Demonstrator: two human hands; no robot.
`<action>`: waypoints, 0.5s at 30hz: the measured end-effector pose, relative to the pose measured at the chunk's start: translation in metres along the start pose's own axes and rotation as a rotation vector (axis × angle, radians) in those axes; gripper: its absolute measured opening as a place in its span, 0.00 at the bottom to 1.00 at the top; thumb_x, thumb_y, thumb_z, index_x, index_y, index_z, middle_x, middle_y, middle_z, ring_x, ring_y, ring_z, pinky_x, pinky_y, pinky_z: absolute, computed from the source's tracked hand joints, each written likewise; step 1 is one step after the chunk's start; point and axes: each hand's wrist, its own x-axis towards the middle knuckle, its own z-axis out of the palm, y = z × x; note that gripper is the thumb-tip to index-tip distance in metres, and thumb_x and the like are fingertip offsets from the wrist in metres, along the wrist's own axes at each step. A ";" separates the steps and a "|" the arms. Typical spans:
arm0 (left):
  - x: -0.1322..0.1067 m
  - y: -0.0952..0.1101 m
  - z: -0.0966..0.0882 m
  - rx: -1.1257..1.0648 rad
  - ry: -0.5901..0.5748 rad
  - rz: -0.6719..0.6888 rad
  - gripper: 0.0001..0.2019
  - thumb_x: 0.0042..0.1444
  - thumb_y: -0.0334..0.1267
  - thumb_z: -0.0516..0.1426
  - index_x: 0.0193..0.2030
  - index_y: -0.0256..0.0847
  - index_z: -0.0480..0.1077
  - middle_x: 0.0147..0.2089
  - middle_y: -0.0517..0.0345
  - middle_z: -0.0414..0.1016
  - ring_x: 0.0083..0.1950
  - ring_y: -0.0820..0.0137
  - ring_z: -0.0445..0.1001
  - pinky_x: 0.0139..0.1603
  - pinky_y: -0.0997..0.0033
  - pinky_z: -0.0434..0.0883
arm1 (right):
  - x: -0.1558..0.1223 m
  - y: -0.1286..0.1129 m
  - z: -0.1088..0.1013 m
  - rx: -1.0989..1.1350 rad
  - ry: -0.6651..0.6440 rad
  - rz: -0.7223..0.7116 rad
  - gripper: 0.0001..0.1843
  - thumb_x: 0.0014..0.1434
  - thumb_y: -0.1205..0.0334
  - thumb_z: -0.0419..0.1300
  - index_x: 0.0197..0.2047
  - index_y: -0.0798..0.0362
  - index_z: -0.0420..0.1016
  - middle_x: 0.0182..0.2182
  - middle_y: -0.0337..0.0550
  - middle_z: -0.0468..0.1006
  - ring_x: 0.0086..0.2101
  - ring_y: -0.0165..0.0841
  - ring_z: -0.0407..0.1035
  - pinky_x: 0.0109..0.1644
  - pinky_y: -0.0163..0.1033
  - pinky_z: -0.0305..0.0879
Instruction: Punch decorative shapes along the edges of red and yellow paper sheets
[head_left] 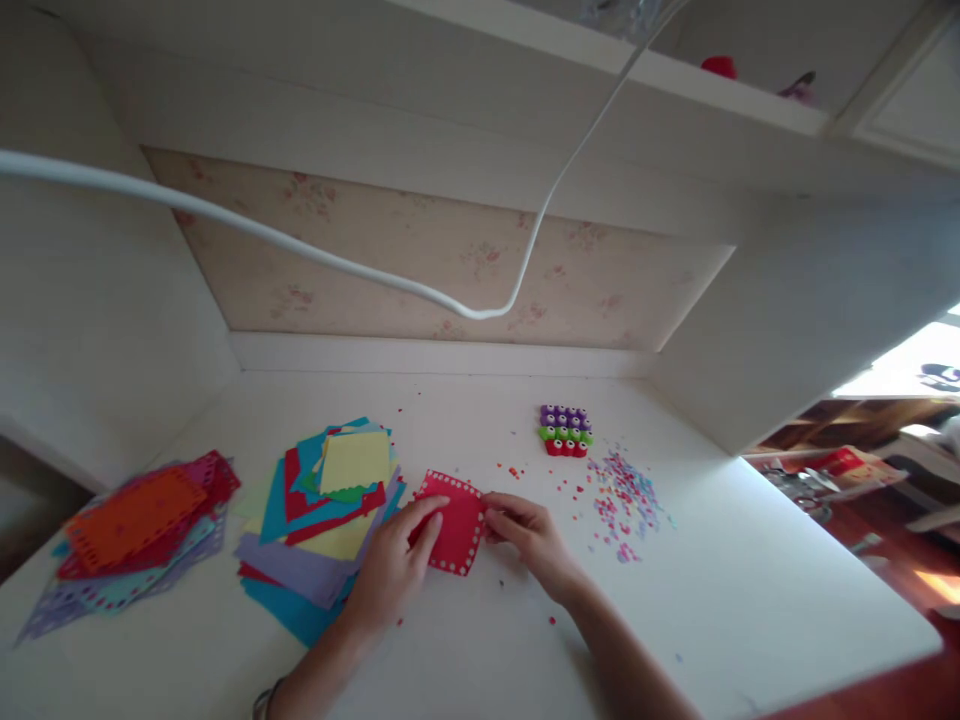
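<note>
A red paper square (455,520) with punched holes along its edges lies on the white desk (480,640). My left hand (394,565) rests on the square's left part with fingers stretched flat over it. My right hand (525,535) pinches the square's right edge with curled fingers. What sits between those fingers is hidden.
A stack of plain coloured paper squares (330,515) lies left of my hands. Further left is a pile of punched squares (135,530). A block of small purple, green and red punches (565,430) stands behind, with paper confetti (622,500) to the right. A white cable (375,270) hangs overhead.
</note>
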 end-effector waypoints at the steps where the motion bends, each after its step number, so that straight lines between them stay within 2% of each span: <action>1: -0.002 0.002 -0.006 0.030 0.049 -0.005 0.16 0.64 0.45 0.51 0.50 0.45 0.75 0.51 0.55 0.80 0.53 0.64 0.77 0.56 0.65 0.72 | -0.001 0.000 0.000 0.011 0.006 0.013 0.19 0.55 0.45 0.66 0.45 0.48 0.81 0.35 0.43 0.81 0.30 0.33 0.73 0.38 0.40 0.71; 4: -0.011 0.005 -0.035 0.118 0.160 -0.057 0.16 0.64 0.48 0.51 0.49 0.46 0.75 0.50 0.57 0.81 0.52 0.64 0.78 0.55 0.68 0.73 | -0.004 0.000 0.000 -0.113 -0.003 -0.008 0.23 0.60 0.40 0.59 0.31 0.51 0.83 0.32 0.45 0.80 0.32 0.35 0.73 0.41 0.42 0.70; 7: -0.020 -0.005 -0.078 0.225 0.257 -0.112 0.17 0.62 0.51 0.52 0.47 0.46 0.76 0.48 0.58 0.81 0.50 0.63 0.79 0.53 0.68 0.73 | -0.005 0.001 -0.001 -0.249 -0.041 -0.047 0.30 0.62 0.41 0.56 0.16 0.51 0.76 0.34 0.47 0.80 0.36 0.37 0.72 0.44 0.43 0.68; 9: -0.027 -0.019 -0.111 0.310 0.310 -0.184 0.18 0.60 0.52 0.53 0.48 0.46 0.75 0.48 0.59 0.81 0.50 0.63 0.79 0.53 0.69 0.73 | -0.004 0.002 -0.002 -0.271 -0.061 -0.041 0.28 0.60 0.43 0.58 0.15 0.51 0.75 0.40 0.47 0.80 0.38 0.38 0.73 0.45 0.44 0.68; 13: -0.044 -0.056 -0.179 0.462 0.435 -0.324 0.21 0.58 0.53 0.54 0.50 0.41 0.74 0.49 0.67 0.79 0.50 0.64 0.77 0.53 0.63 0.71 | -0.001 0.006 -0.002 -0.253 -0.052 -0.026 0.23 0.61 0.42 0.57 0.28 0.50 0.83 0.41 0.49 0.81 0.40 0.40 0.73 0.45 0.45 0.69; 15: -0.052 -0.072 -0.210 0.517 0.533 -0.453 0.23 0.58 0.55 0.54 0.51 0.40 0.74 0.42 0.70 0.80 0.42 0.68 0.78 0.47 0.66 0.73 | 0.000 0.007 -0.002 -0.244 -0.055 -0.036 0.25 0.62 0.41 0.56 0.30 0.50 0.83 0.46 0.50 0.79 0.38 0.39 0.73 0.42 0.44 0.70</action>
